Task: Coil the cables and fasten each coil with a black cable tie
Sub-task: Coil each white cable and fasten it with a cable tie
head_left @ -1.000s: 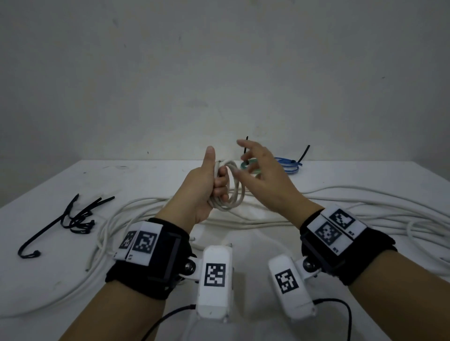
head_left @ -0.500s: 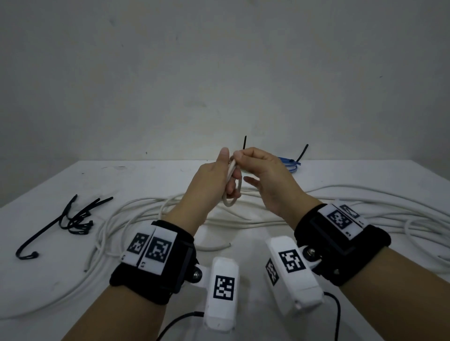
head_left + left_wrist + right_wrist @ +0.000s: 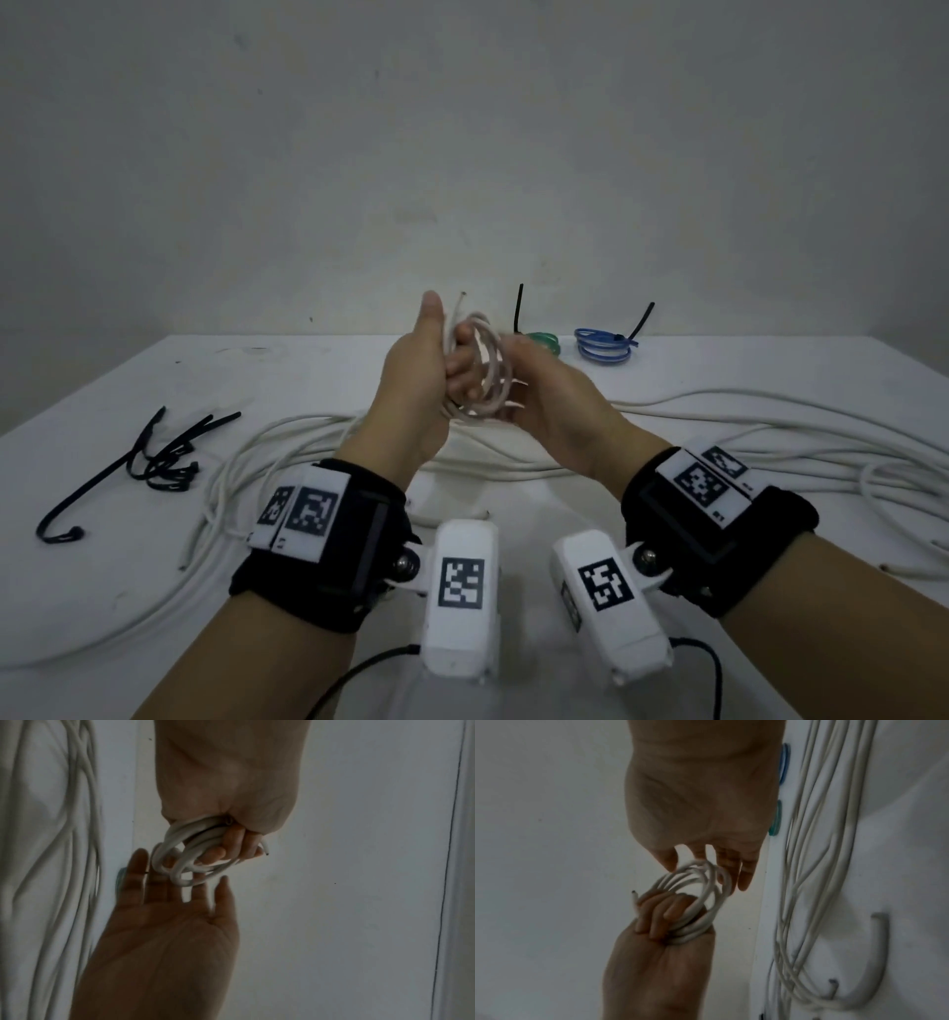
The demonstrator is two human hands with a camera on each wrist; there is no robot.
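The left hand [image 3: 418, 383] holds a small white coil [image 3: 480, 377] raised above the table [image 3: 102, 591], fingers curled through the loops and thumb upright, probably to stop the turns springing apart. The right hand [image 3: 552, 398] stands open, straight fingers just touching the coil's far side, seemingly steadying it. Loose black cable ties [image 3: 154, 457] lie well to the left, so fastening looks not yet begun.
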